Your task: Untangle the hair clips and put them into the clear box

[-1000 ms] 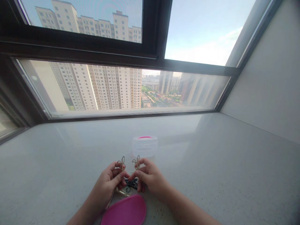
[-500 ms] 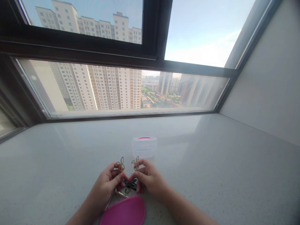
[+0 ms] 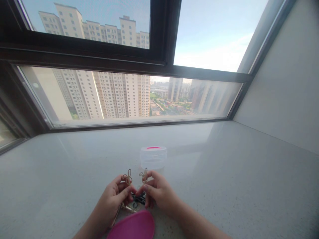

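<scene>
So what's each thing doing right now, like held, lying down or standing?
left hand, pinching the left gold clip upright
right hand, pinching the right gold clip upright
dark clips, lying on the counter between the hands
clear jar, standing upright, open or shut unclear
pink disc, lying flat

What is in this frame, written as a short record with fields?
setting: pale stone sill below a window
left hand: pinches a gold looped clip, upright
right hand: pinches a second gold clip, upright, apart from the first
under the hands: dark clips on the sill
foreground: pink lid
behind: clear tub
</scene>
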A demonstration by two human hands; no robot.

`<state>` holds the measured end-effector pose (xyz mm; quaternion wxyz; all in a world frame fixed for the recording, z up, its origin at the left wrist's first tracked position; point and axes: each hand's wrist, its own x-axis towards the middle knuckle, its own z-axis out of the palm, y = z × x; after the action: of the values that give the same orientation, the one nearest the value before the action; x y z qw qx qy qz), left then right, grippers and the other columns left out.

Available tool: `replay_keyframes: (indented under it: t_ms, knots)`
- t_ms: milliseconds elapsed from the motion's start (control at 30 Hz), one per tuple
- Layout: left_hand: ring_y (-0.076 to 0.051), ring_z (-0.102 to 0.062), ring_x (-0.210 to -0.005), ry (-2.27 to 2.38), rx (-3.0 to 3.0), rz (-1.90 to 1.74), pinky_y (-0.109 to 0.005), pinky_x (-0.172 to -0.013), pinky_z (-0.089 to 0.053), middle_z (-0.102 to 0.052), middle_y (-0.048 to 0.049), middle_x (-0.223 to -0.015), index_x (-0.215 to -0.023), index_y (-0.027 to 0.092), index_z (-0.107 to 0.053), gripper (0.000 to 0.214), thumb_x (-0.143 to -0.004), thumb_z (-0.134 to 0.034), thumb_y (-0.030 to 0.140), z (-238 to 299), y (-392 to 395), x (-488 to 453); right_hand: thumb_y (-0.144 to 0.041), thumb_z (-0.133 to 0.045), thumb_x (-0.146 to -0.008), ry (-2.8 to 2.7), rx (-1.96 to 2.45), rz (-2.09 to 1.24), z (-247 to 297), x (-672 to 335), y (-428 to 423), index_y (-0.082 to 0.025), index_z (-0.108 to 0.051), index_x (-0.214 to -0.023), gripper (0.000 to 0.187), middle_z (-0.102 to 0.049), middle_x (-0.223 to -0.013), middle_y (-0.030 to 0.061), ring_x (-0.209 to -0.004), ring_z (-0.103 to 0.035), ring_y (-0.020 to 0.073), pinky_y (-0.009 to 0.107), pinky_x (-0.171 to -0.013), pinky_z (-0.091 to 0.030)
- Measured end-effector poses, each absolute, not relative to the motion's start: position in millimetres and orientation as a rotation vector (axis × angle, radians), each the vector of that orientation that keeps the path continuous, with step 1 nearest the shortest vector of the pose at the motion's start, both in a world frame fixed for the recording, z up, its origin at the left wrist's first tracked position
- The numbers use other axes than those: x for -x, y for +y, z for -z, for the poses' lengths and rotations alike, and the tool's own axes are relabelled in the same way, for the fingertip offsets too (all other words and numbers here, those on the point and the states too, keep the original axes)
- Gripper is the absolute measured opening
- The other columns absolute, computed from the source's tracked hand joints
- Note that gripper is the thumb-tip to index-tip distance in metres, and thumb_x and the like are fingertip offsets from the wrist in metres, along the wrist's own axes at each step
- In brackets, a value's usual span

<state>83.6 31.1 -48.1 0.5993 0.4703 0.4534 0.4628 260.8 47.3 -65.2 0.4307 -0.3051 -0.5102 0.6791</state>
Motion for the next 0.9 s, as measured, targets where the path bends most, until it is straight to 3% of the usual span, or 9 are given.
replay_keyframes:
  t_ms: [900]
  knots:
    - [-0.011,-0.056,-0.052,1.087,-1.107,-1.062,-0.021,-0.048,-0.041,-0.07,-0.0017,-0.067,-0.084,0.016,-0.054,0.041,-0.063,-0.079,0.042,43.7,31.8,-84.2,-0.043,-0.071,-0.071,-1.259,0.73,-1.7,71.7,-260.0,48.5,-0.021,-0.039,-0.089,0.043,-0.073,-0.072,0.0034,-0.033,-0.052,0.0083,0.014,-0.03,-0.034]
